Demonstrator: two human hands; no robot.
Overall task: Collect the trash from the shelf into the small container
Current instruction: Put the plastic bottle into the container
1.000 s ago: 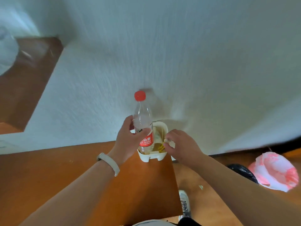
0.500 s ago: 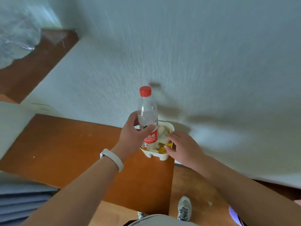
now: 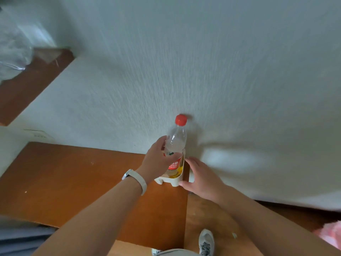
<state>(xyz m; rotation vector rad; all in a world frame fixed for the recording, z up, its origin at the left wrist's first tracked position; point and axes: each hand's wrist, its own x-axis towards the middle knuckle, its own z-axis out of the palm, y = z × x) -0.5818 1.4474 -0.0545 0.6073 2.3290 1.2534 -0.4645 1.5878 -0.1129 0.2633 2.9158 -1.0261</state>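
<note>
White wall (image 3: 203, 61), grey shoe (image 3: 206, 242)

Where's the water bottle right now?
In the head view, right of centre, the water bottle stands upright in the small white container at the shelf's right end by the wall, with the left hand around it.

A clear bottle (image 3: 175, 145) is showing a red cap (image 3: 181, 120) and red label; the small container (image 3: 173, 179) is looking cream, the shelf (image 3: 73, 178) orange-brown.
</note>
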